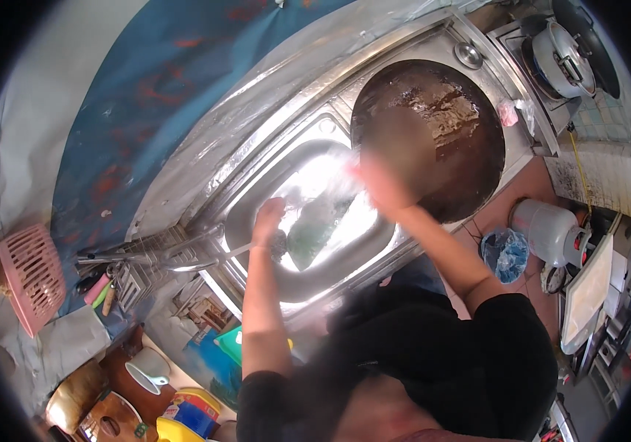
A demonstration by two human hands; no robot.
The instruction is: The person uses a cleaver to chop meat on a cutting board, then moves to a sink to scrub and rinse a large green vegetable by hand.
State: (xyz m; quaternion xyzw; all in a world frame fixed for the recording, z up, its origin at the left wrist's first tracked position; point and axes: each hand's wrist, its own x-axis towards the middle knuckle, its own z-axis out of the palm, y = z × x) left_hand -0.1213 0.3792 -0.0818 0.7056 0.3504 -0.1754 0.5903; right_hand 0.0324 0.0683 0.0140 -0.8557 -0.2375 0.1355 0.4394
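Observation:
A stainless steel sink basin (pixel 315 287) lies below me, with bright glare in its middle. My left hand (pixel 269 221) is over the basin's left end, its fingers curled; whether they hold anything is unclear. A thin water stream from the faucet (pixel 194 259) reaches my left wrist. Beside that hand are a small dark grey scourer-like thing (pixel 278 246) and a translucent greenish object (pixel 311 235), too blurred to name. My right hand (pixel 384 185) is smeared by motion at the left edge of a large, dark, wet wok (pixel 459 171), which rests on the drainboard. Its grip is not readable.
A stove with a lidded pot (pixel 561 58) stands beyond the drainboard. A gas cylinder (pixel 544 224) and a blue plastic bag (pixel 504 257) are on the right. To the left are a wire rack (pixel 136 282), a pink plastic basket (pixel 32 276) and a white mug (pixel 148 370).

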